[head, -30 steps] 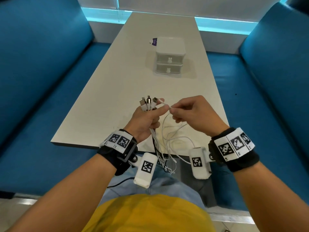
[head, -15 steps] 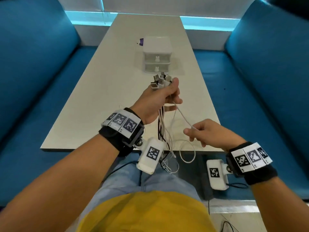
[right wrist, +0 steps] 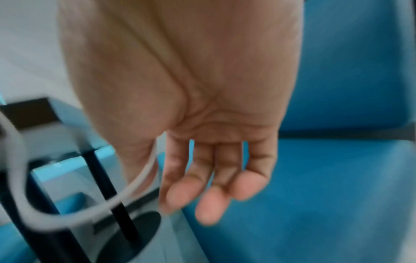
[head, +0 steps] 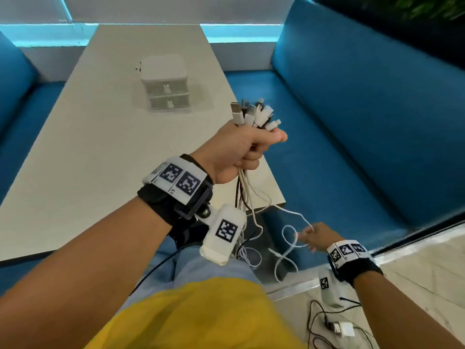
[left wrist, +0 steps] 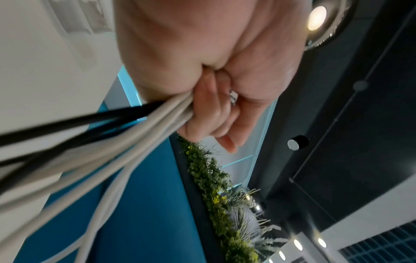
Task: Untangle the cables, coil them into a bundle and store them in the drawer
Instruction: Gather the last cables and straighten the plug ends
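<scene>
My left hand (head: 241,149) grips a bunch of white and black cables (head: 245,195) in a fist, raised over the table's right edge. Their plugs (head: 254,114) stick up out of the fist, and the strands hang down below it. The left wrist view shows the fingers (left wrist: 209,113) curled round the strands (left wrist: 112,142). My right hand (head: 313,235) is low beside my knee. A single white cable (head: 289,238) loops past its fingers. In the right wrist view these fingers (right wrist: 202,186) lie nearly straight, and the white cable (right wrist: 144,178) runs between thumb and forefinger. A white two-drawer box (head: 164,86) stands on the table, both drawers closed.
The long white table (head: 88,147) runs between two blue sofas (head: 364,122). Its near right corner is just below my left fist. A white adapter with black leads (head: 342,328) lies on the floor at the right. A dark table leg (right wrist: 101,178) is near my right hand.
My left hand has gone up and to the right with the bunch. My right hand has dropped low to the right along one white cable, and its fingers have loosened from a pinch.
</scene>
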The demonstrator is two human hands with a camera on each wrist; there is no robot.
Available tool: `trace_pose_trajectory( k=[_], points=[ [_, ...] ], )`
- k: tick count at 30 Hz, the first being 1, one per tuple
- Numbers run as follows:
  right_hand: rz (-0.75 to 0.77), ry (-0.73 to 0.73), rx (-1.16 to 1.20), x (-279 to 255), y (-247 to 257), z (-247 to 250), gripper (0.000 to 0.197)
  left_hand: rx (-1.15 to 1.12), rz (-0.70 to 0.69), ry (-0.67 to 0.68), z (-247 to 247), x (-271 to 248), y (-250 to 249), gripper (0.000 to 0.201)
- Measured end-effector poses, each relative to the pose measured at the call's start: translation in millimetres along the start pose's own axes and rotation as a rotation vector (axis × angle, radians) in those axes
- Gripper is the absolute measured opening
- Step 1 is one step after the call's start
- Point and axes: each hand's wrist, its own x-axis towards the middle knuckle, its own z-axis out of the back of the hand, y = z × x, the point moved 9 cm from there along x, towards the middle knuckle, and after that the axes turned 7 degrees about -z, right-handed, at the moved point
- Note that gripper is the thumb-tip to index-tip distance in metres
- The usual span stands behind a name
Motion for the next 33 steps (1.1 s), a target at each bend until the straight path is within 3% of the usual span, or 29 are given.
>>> trace_pose_trajectory(
  k=[3, 6, 10, 13, 14, 16, 18, 21, 24, 29, 31, 33],
  points=[
    [0.038, -0.111, -0.018, 9, -10, -8, 0.051, 0.041, 0.008, 0.036, -17, 3, 11, 0.020],
    [0.060, -0.119, -0.128, 15, -9, -23, 0.056, 0.041, 0.016, 0.038, -25, 3, 17, 0.024],
    [-0.008, -0.008, 0.064, 23, -22, -41, 0.039, -0.031, 0.004, -0.019, -26, 9, 20, 0.024],
    [-0.017, 0.077, 0.165, 23, -24, -51, 0.024, -0.053, -0.012, 0.018, -29, 12, 23, 0.025],
    [-0.012, 0.133, 0.175, 19, -21, -55, 0.027, -0.042, -0.014, 0.032, -30, 13, 26, 0.025],
    [0.004, 0.256, 0.121, 12, -16, -59, 0.067, -0.014, 0.001, 0.017, -30, 16, 33, 0.023],
    [0.025, 0.319, 0.049, 7, -11, -54, 0.084, 0.020, 0.007, -0.042, -28, 19, 41, 0.024],
    [0.056, 0.178, -0.038, 7, -1, -18, 0.051, 0.134, 0.024, -0.066, -28, 21, 51, 0.032],
    [0.210, 0.005, 0.137, -7, 33, 38, 0.009, 0.238, 0.055, -0.011, -31, 20, 61, 0.038],
    [0.576, -0.266, 0.479, -103, 130, 121, 0.026, 0.249, 0.058, -0.004, -34, 20, 66, 0.033],
    [0.722, -0.209, 0.610, -145, 173, 131, 0.039, 0.270, 0.049, -0.031, -31, 19, 66, 0.028],
    [0.793, -0.132, 0.562, -172, 207, 129, 0.041, 0.273, 0.025, -0.036, -31, 18, 61, 0.022]
  ],
)
